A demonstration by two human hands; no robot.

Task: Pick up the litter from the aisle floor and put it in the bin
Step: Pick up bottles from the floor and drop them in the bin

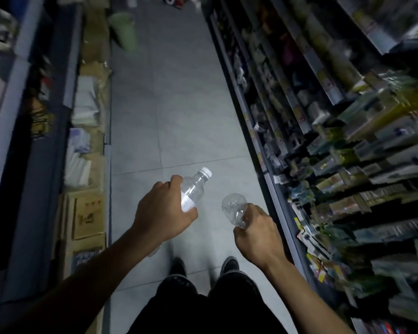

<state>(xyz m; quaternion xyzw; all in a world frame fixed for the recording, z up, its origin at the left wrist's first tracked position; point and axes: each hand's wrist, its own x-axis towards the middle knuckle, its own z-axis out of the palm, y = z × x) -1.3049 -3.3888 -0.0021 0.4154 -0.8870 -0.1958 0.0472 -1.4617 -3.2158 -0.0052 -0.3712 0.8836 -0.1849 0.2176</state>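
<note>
Clear plastic fills both my hands: left hand [163, 210] grips a capped bottle [194, 191], right hand [257, 233] a crumpled bottle [235, 210]. Far ahead, left, stands what looks like a green bin [124, 31].

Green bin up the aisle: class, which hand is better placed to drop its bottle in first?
Probably the left hand. The green bin stands on the aisle's left side, ahead of that hand's capped bottle. The right hand holds its crushed bottle nearer the right-hand shelves.
</note>
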